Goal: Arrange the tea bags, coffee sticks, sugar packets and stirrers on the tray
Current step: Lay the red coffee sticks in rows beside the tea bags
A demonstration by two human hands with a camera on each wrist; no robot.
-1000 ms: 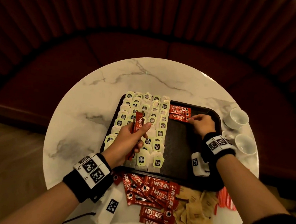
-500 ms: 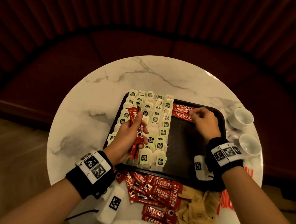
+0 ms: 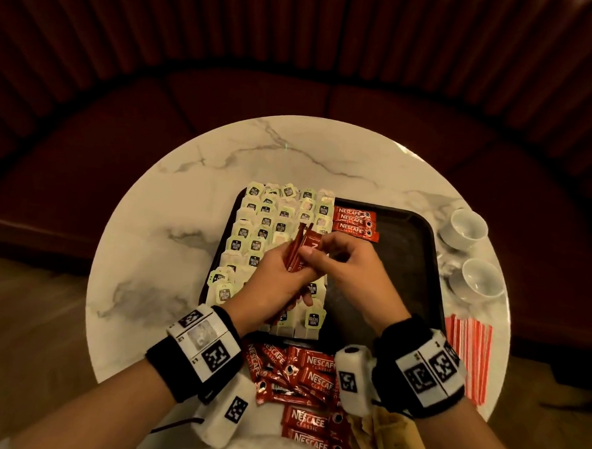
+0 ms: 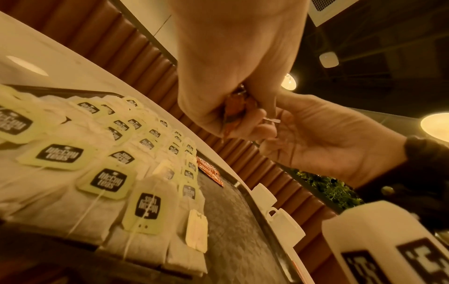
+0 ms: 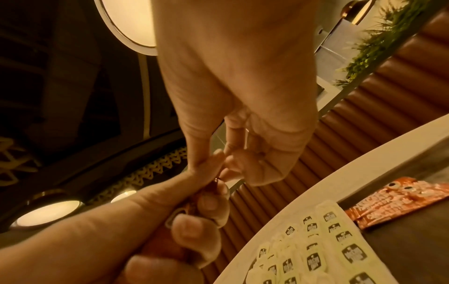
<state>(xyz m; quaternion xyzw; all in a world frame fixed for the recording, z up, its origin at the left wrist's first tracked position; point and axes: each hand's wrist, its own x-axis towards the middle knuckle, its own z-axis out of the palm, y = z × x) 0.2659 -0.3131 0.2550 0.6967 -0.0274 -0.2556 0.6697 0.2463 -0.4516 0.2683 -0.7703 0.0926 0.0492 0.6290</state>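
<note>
A black tray (image 3: 422, 265) lies on the round marble table (image 3: 185, 218). Rows of tea bags (image 3: 263, 229) cover its left half, and three coffee sticks (image 3: 354, 221) lie side by side at its far middle. Above the tea bags my left hand (image 3: 295, 269) grips a bunch of red coffee sticks (image 3: 298, 248) upright. My right hand (image 3: 320, 251) meets it from the right, thumb and fingers pinching the top of one stick. In the left wrist view both hands close on the bunch (image 4: 234, 111). In the right wrist view my fingertips (image 5: 218, 159) touch at the sticks' top.
Loose coffee sticks (image 3: 300, 372) are heaped on the table in front of the tray. Brown sugar packets (image 3: 390, 435) lie to their right, and red-striped stirrers (image 3: 469, 357) by the right edge. Two white cups (image 3: 467, 228) (image 3: 482, 280) stand right of the tray.
My right hand left the laid sticks at the tray's far middle and came back to the bunch. My left hand moved right with the bunch to meet it.
</note>
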